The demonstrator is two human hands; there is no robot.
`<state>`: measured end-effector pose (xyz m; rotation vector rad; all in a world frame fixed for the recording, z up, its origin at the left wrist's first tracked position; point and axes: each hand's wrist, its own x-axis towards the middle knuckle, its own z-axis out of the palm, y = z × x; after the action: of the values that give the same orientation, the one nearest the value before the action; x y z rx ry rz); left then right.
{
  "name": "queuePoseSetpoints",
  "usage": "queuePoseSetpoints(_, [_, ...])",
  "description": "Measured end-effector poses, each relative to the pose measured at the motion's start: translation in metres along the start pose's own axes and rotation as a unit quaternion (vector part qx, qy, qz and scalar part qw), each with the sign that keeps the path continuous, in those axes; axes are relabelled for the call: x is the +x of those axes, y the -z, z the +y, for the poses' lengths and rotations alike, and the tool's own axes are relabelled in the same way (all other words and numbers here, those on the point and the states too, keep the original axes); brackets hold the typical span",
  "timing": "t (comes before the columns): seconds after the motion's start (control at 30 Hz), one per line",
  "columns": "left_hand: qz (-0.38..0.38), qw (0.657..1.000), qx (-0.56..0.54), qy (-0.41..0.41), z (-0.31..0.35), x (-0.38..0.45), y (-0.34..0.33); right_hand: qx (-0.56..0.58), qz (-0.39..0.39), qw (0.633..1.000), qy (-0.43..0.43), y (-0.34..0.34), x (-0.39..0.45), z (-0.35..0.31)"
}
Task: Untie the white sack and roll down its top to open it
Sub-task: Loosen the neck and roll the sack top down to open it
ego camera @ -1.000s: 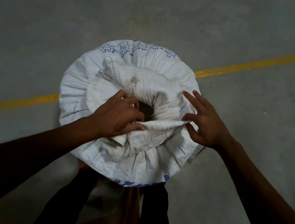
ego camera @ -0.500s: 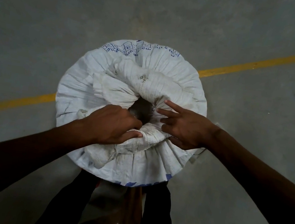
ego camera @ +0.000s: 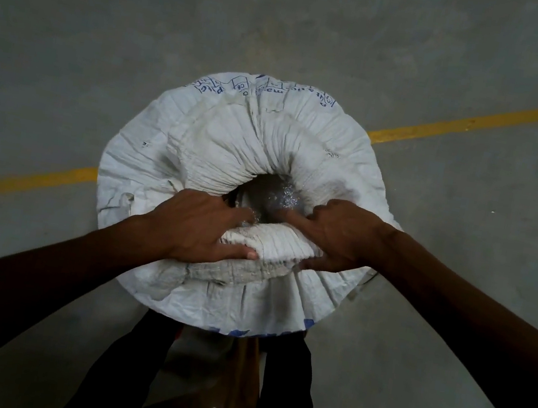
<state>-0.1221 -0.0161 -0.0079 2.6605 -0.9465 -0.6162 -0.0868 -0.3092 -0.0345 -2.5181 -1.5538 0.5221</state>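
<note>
Overhead, hands (ego camera: 270, 235) gripping white sack (ego camera: 201, 132), blue print (ego camera: 262, 90) unreadable

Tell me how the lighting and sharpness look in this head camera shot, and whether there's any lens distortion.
Head view: dim overall, and the forearms go almost black toward the lower corners. The white sack is the brightest thing, its creases sharp; small glints show inside its dark mouth. The left hand and right hand show little blur. The yellow floor line looks only slightly bowed, so wide-angle distortion seems mild.

The sack (ego camera: 252, 139) is standing on the floor (ego camera: 76, 38), both hands lying side by side on its near rim, left hand (ego camera: 202, 225) beside right hand (ego camera: 339, 234).
</note>
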Motion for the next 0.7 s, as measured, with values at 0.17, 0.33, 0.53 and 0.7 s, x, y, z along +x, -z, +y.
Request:
queuePoseSetpoints(0.17, [-0.044, 0.995, -0.02, -0.087, -0.008, -0.002, -0.005, -0.022, 0.03, 0.996, 0.083, -0.003, -0.005, -0.005])
queuePoseSetpoints(0.33, [-0.086, 0.979, -0.099, -0.155, -0.012, -0.007, -0.012, 0.071, -0.041, 0.995, 0.064, -0.001, -0.007, -0.015])
queuePoseSetpoints(0.53, [-0.049, 0.991, -0.107, -0.065, -0.007, -0.018, -0.021, 0.165, -0.178, 0.969, -0.056, 0.008, -0.008, -0.032])
queuePoseSetpoints(0.7, [-0.058, 0.992, -0.1, -0.059, -0.006, -0.012, -0.025, 0.281, -0.245, 0.919, -0.132, -0.002, -0.009, -0.038])
